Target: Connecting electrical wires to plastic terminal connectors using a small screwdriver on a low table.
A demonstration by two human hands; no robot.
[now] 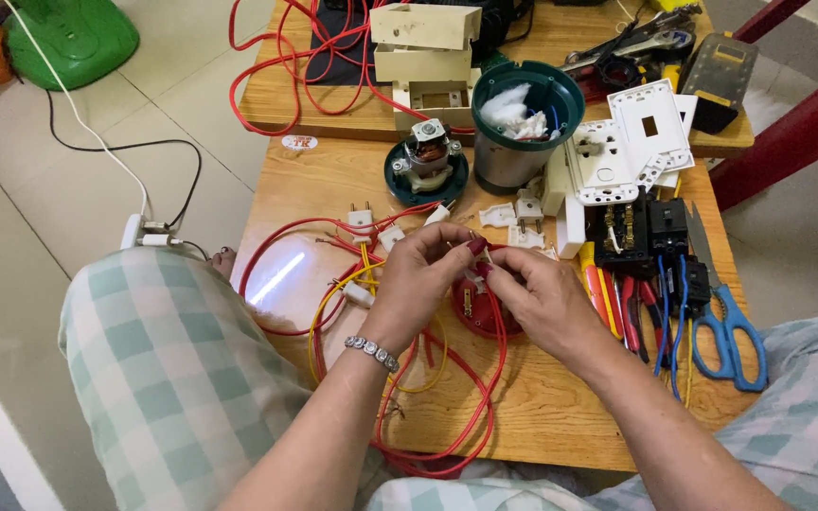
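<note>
Both hands are meeting over a round red part (478,310) lying on the wooden table (560,416), and everything else is placed here relative to that part. The left hand (418,279) is curling its fingers together and pinching a small white piece (478,257) just above the red part; the right hand (543,298) is closing its fingertips on the same piece from the other side (what the piece is, is too hidden to tell). Red wires (447,397) are looping out from under the red part toward the table's near edge, with yellow wires (333,293) lying to its left. Blue-handled scissors (729,326) are lying well to its right. Beyond it are sitting a small motor on a green base (426,161) and a green-rimmed metal cup (521,123).
</note>
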